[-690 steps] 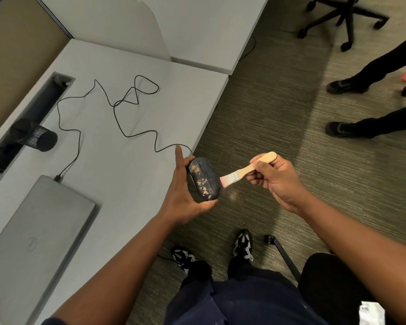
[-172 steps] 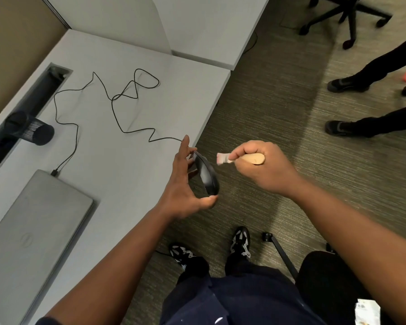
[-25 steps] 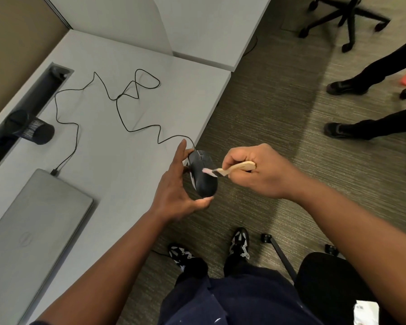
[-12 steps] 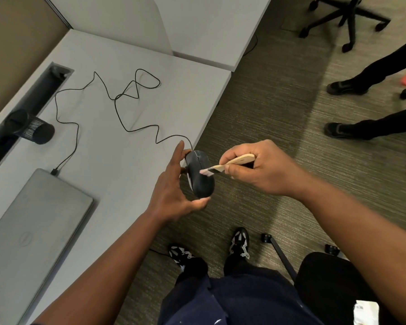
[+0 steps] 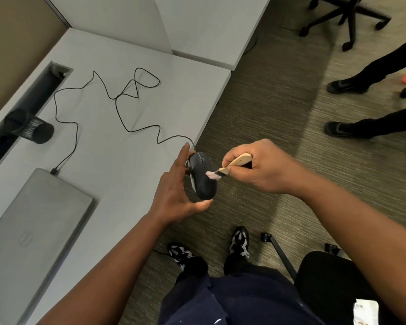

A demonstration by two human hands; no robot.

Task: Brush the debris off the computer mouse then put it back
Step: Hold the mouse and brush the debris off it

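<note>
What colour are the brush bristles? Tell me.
Pale pink, seen in the head view: the brush bristles touch the black mouse.

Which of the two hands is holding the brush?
The right hand grips the wooden brush; the left hand holds the computer mouse instead.

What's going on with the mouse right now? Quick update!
Left hand holds mouse off the desk edge. Right hand holds brush, bristles on mouse. No debris visible. Nothing in the way.
</note>
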